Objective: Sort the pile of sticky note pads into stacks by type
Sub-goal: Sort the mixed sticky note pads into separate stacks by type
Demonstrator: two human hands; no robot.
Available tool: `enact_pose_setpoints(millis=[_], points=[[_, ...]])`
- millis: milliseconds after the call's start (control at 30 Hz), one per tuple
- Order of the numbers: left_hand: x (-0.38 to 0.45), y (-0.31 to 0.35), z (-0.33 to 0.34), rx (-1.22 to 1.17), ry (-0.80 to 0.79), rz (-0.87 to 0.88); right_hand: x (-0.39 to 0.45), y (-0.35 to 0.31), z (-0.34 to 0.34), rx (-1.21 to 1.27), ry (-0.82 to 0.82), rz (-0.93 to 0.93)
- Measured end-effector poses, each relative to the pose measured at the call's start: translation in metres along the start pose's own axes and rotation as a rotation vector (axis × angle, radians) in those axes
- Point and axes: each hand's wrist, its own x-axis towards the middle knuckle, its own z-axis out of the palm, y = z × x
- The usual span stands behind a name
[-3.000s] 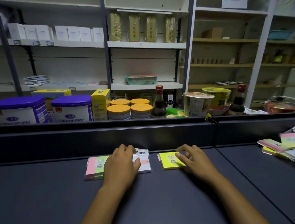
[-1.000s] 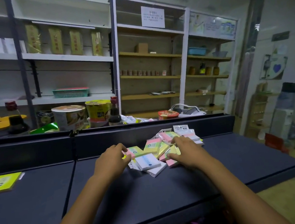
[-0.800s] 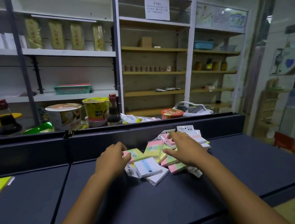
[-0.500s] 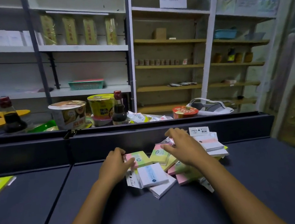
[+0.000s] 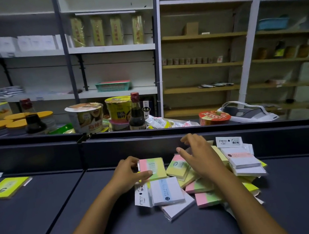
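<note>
Pink-green-yellow striped pad (image 5: pixel 152 168), dark counter (image 5: pixel 183 230)

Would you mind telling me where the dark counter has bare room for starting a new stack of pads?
Bare counter lies between the yellow-green pad at far left and the left hand, and along the near edge under both forearms. Right of the pile there is bare surface too. It is crowded around the pile, where the right hand hovers.

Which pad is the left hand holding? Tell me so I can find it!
Look at the dark counter and its messy pile of pads. At the pile's left edge, the left hand pinches a pink, green and yellow striped pad. Only that one shows "2209" on top.
</note>
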Motion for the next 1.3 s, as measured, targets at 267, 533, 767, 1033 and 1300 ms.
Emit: enact_pose_setpoints(millis=[267, 533, 767, 1033, 1300], points=[[-0.016, 0.014, -0.005, -0.109, 0.235, 0.194, -0.001, 0.001, -0.002, 0.053, 0.046, -0.009], [-0.026, 0.033, -0.016, -0.511, 0.302, 0.233, -0.008, 0.009, -0.003, 0.008, -0.003, 0.027], [-0.031, 0.033, -0.028, -0.683, 0.334, 0.252, -0.012, 0.005, -0.003, -0.237, -0.115, 0.029], [-0.026, 0.027, -0.030, -0.666, 0.359, 0.247, -0.019, -0.008, -0.002, -0.449, -0.181, -0.006], [-0.026, 0.023, -0.029, -0.636, 0.382, 0.248, -0.018, -0.016, 0.003, -0.243, -0.140, -0.087]])
